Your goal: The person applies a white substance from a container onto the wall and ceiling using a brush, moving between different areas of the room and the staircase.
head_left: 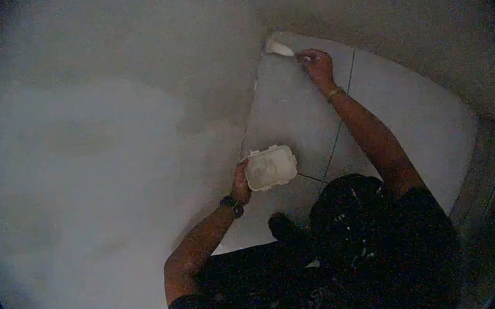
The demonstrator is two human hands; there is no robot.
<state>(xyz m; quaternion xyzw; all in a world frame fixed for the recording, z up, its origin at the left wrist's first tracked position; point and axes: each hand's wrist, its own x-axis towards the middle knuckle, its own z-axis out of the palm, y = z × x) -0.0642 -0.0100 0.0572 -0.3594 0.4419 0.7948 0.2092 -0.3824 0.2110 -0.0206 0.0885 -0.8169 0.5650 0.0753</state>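
My left hand [240,183] grips the side of a shallow, pale rectangular plastic tub [271,168] with clip tabs on its rim. The tub is held over the tiles, and its inside is smeared with something whitish. Further out, my right hand [318,65] pinches the thin end of a small white paintbrush [281,48]. Its wide end lies at the far corner, where the floor meets the walls. Whether the bristles touch the wall is too dim to tell.
A patchy whitish wall [97,185] with darker blotches fills the left. Pale floor tiles [401,98] with dark joints lie under my arms, bordered by a greyish wall [403,12]. A brownish ledge [480,163] stands at the right. My bent knee [346,204] is below the tub.
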